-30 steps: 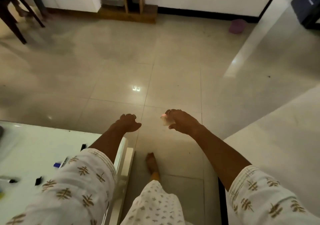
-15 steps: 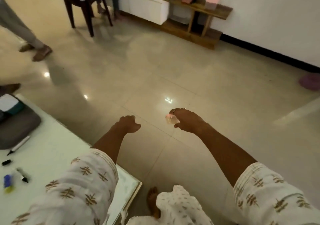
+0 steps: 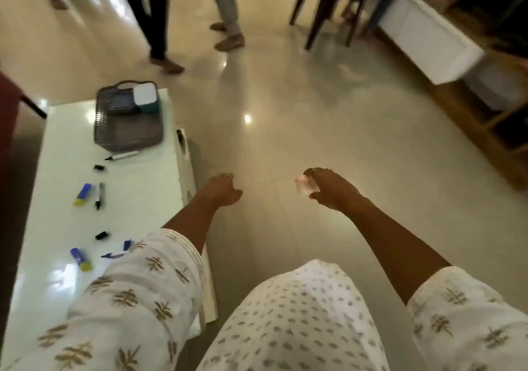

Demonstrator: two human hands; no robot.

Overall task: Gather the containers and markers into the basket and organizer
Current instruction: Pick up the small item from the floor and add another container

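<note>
My right hand (image 3: 331, 189) grips a small clear pinkish container (image 3: 304, 186) over the floor. Beside it, my left hand (image 3: 224, 189) hangs with its fingers curled and holds nothing. Both are to the right of the white table (image 3: 57, 285). A grey basket (image 3: 125, 139) stands at the table's far end, with a white-lidded teal container (image 3: 147, 98) and a dark tray (image 3: 122, 103) inside. Loose on the table lie a white marker (image 3: 123, 156), a black marker (image 3: 100, 195), two blue-and-yellow highlighters (image 3: 83, 194) (image 3: 81, 258), a blue marker (image 3: 115, 253) and small black caps (image 3: 102, 235).
Several people's legs (image 3: 155, 19) stand on the tiled floor beyond the table. A dark wooden chair (image 3: 325, 5) is at the far middle. A white cabinet (image 3: 428, 36) and a wooden shelf (image 3: 485, 119) run along the right. A dark red edge (image 3: 8, 99) is at the left.
The view has swung left, so the table, basket and markers have come into view. My hands keep their pose, the right still gripping the small container.
</note>
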